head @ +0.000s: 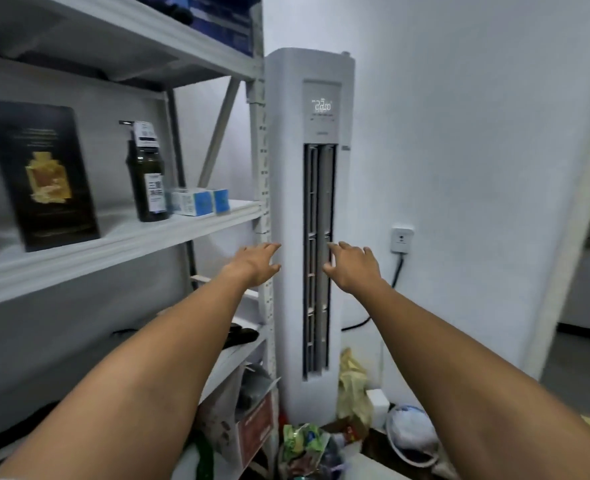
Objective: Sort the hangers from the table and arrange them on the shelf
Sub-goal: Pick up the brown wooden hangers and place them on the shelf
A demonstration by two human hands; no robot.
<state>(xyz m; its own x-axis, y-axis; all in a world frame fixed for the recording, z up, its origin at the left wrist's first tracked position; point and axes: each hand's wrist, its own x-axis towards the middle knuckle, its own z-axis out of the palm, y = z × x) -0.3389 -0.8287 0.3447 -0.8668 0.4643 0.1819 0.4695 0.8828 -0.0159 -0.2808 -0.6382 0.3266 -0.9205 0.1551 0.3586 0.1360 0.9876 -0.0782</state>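
The shelf (120,244), of pale grey painted metal with flat boards and a punched upright, fills the left of the frame. On its middle board are a tall matt black box (40,174) printed in gold, a dark glass bottle (147,178) with paper labels, and small blue-and-white cartons (196,201). Both arms are stretched out at mid-frame. The left hand (255,263) and the right hand (354,268) are seen with fingers spread and loose, gripping nothing, in front of a smooth white column air conditioner (307,202) with long grey slats. A pale bar (200,278) shows behind the left forearm; whether it is a hanger cannot be told. Crumpled plastic bags (307,448) lie at the lower centre.
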